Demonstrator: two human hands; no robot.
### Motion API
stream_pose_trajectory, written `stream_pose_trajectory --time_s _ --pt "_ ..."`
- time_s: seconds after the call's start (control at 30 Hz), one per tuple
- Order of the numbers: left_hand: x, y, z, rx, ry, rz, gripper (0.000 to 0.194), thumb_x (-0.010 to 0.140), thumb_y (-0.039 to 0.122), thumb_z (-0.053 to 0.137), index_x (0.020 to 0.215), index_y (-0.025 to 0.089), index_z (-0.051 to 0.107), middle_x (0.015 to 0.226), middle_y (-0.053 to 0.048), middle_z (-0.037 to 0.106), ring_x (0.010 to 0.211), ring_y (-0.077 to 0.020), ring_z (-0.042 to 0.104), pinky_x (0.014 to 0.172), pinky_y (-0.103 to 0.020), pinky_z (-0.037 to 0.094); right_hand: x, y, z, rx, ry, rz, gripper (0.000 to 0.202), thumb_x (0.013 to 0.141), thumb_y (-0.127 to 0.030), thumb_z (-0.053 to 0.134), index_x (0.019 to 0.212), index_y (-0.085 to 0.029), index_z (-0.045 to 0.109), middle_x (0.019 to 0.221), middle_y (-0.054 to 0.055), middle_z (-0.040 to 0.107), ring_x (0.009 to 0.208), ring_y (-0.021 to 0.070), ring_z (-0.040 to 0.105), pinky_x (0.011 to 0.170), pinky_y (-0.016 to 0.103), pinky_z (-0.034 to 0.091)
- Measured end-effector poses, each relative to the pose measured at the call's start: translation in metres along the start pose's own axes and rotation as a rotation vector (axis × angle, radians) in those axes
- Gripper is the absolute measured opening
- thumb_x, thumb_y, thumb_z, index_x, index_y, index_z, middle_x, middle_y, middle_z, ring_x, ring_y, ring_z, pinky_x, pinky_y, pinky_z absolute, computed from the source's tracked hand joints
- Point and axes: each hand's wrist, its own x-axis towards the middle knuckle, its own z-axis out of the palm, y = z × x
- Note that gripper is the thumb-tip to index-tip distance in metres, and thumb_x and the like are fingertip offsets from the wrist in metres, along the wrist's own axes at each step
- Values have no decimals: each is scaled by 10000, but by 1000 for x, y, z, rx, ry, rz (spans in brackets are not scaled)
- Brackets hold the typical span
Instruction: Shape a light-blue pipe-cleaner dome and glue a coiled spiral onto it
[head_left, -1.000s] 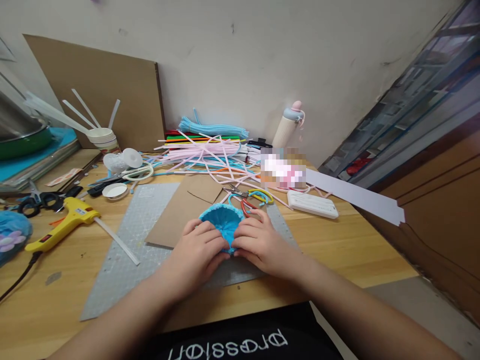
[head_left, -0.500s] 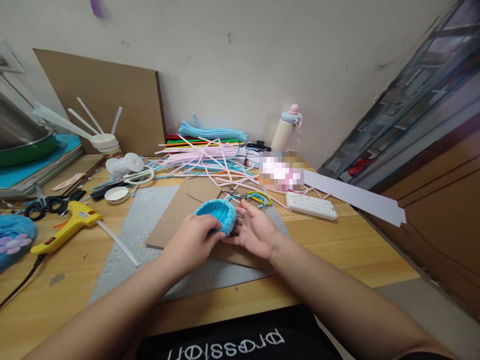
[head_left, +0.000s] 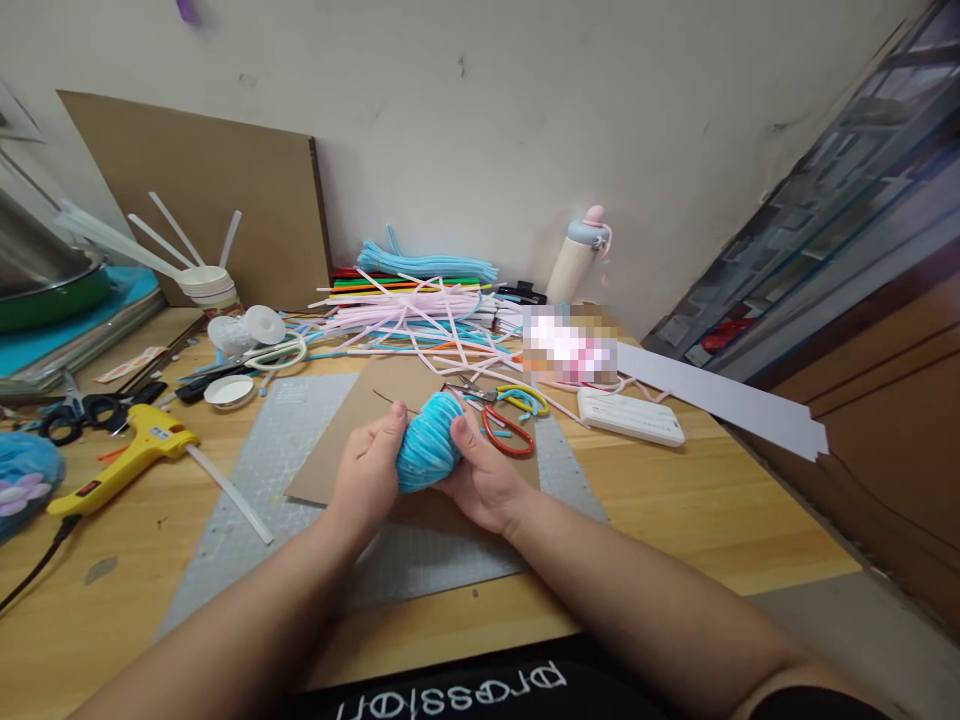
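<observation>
Between my two hands is a small blue bowl-shaped piece (head_left: 430, 445) of fuzzy pipe cleaners, its ribbed outer side turned up toward me. My left hand (head_left: 369, 460) grips its left side, the thumb pointing up along the edge. My right hand (head_left: 486, 478) closes on the right side, with the thumb on top and the fingers hidden beneath. Just beyond the right hand lie pliers with red and yellow handles (head_left: 510, 430) and short blue pipe cleaner bits. Under the hands are a brown cardboard sheet (head_left: 330, 460) and a grey cutting mat (head_left: 225, 560).
A yellow glue gun (head_left: 124, 460) with a glue stick lies left, near black scissors (head_left: 82, 412). Bundles of pipe cleaners (head_left: 412, 310) line the wall. A paper cup (head_left: 210, 285), a bottle (head_left: 577, 255) and a white power bank-like block (head_left: 630, 417) stand or lie around.
The blue bowl has been turned over, from its hollow showing to its ribbed outside showing. My left fingers have left its inside, and my right hand has closed on it.
</observation>
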Motion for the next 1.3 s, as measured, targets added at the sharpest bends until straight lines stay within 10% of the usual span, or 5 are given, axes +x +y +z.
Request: stream_pose_trajectory --time_s 0.4,0.6,1.0,1.3 --pt "15 3 -2 -624 35 -531 281 891 346 466 835 160 668 753 -45 715 780 -215 688 799 -377 559 14 -12 -7 176 201 268 352 903 -487 462 993 -202 647 934 42 738 944 223 678 904 423 512" --pt "13 -1 1 -693 -202 -636 289 893 317 459 898 129 679 894 -98 735 890 -249 692 879 -413 533 10 -8 0 231 92 396 567 877 -656 361 1066 -188 620 992 87 719 959 253 669 902 485 501" --pt "14 -5 -4 -556 -245 -361 446 947 428 393 1169 110 613 1137 -132 684 1072 -269 632 956 -391 483 5 -30 -10 332 44 226 281 890 -378 352 812 -232 578 749 -8 692 730 165 633 752 316 518" --pt "-2 -15 -7 -14 -409 172 606 819 454 649 1374 276 481 1468 -46 450 1349 -299 387 1130 -392 284 6 -12 -17 210 13 290 185 785 -235 474 868 -167 625 744 38 705 784 206 661 830 364 521"
